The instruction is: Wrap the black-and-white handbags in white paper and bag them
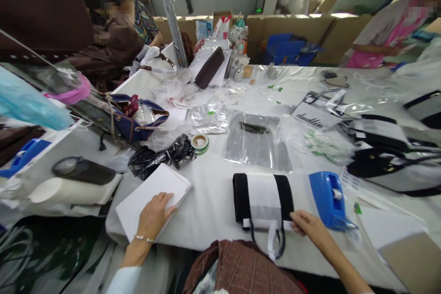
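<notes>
My left hand [154,213] lies on a stack of white paper [148,188] at the table's front left, thumb apart from the fingers. In front of me sits a black and white bag [264,200], its looped handles hanging toward the front edge. My right hand [306,225] is closed in a pinch at the bag's lower right corner, by a white strip. To the right of the bag stands a blue tape dispenser [327,200]. Beyond the bag is a clear plastic bag [258,151] with a dark coiled chain on it.
A tape roll [200,143] and black crumpled plastic [161,156] lie behind the paper. Several black and white bags [396,165] are piled at right. At left are a dark bottle [82,170] and a navy bag [138,119]. Two people [382,36] are across the room.
</notes>
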The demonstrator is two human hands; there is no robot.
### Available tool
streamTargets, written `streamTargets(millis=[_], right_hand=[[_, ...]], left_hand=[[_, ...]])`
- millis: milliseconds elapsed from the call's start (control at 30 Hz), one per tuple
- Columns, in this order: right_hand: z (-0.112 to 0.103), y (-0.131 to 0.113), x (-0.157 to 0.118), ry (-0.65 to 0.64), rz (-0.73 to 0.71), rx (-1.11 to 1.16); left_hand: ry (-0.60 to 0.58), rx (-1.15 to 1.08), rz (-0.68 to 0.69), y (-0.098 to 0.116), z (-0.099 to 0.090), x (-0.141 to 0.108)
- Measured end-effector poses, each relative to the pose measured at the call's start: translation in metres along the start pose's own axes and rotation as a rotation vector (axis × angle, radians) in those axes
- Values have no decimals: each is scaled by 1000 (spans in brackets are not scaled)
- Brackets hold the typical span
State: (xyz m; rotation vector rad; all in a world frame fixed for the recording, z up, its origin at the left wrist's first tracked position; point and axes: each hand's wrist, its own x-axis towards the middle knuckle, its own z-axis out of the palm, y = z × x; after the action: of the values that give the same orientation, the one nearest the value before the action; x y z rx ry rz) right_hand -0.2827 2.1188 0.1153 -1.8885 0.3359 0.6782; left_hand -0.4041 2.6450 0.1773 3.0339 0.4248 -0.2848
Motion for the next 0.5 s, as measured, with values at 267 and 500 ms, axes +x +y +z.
streamTargets(millis=[267, 500], right_hand=[[-5, -18, 10, 260, 41, 111], [18, -14, -4, -15, 46, 169]], left_hand=[[32, -129, 44, -9, 8, 5], [73, -389, -135, -31, -23, 15]])
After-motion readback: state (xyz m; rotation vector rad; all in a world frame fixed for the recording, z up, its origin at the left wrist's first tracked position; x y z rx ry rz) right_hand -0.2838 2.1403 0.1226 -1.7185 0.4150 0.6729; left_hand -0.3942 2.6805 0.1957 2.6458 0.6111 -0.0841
